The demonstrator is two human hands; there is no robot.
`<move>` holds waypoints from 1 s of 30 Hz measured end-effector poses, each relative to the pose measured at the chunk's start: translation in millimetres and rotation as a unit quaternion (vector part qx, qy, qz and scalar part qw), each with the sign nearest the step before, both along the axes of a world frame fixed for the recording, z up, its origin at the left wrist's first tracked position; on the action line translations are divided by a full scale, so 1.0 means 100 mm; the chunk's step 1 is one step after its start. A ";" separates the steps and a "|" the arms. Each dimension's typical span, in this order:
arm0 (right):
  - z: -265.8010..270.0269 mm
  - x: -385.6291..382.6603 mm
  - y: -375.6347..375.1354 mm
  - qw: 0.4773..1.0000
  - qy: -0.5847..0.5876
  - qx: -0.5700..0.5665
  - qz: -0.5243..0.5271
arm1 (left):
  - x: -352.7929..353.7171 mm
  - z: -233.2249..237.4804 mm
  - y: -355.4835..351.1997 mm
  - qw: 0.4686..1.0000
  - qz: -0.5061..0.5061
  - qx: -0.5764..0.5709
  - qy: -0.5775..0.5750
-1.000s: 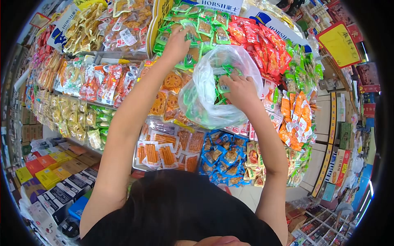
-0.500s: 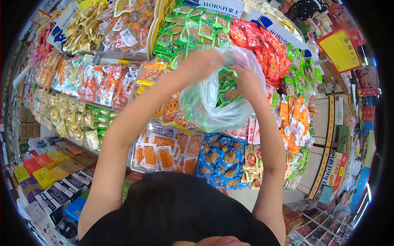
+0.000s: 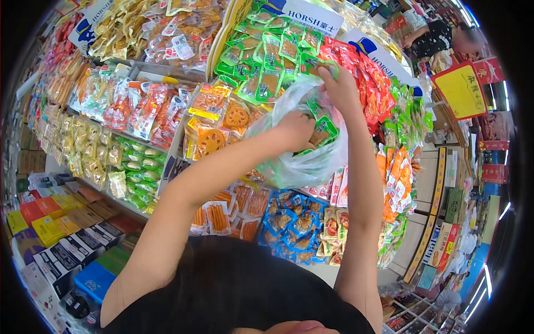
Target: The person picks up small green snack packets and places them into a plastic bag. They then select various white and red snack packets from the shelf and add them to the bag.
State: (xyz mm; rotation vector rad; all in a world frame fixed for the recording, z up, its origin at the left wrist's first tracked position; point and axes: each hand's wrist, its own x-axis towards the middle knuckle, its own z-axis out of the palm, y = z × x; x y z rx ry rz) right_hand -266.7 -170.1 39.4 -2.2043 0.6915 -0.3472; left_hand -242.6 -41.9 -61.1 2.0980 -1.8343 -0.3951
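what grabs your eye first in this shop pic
The clear plastic bag held up mid-picture, stuffed with green snack packets: the left hand is down inside it and the right hand grips its rim. Behind it, red packets are heaped at the upper right, beside a HORSH sign.

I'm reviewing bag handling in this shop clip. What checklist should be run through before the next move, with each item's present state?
1. Grip: right hand pinches the top rim of the plastic bag: ok.
2. Mouth open: left hand is inside the bag: ok.
3. Contents: green packets lie in the bag, none spilling over the rim: ok.
4. Release: whether the left hand has let go of its packet: cannot tell, as the film blurs the fingers.
5. Bag free of tears: cannot tell.
6. Supply: shelf pile of matching green packets lies just behind the bag: ok.
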 end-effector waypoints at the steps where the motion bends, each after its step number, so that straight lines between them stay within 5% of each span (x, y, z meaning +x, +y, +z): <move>1: -0.08 0.13 -0.05 0.997 -0.026 -0.072 0.017 | 0.01 -0.01 0.00 1.000 0.004 -0.009 0.004; 3: -0.27 0.38 -0.15 0.969 -0.108 -0.210 0.067 | 0.03 -0.01 0.02 0.999 0.019 -0.037 0.022; 6: -0.37 0.56 -0.10 0.954 -0.079 -0.252 0.142 | 0.06 -0.05 0.00 0.994 0.055 -0.072 0.064; 11: -0.27 0.22 0.01 0.966 -0.049 -0.218 0.129 | 0.12 0.00 -0.01 0.986 0.072 -0.014 0.151; 17: -0.20 -0.30 -0.06 0.995 -0.088 0.006 0.043 | 0.19 0.00 0.06 0.961 0.076 -0.089 0.252; 30: -0.40 -0.54 -0.10 0.993 -0.013 -0.043 0.110 | 0.26 -0.05 0.12 0.937 0.088 -0.090 0.325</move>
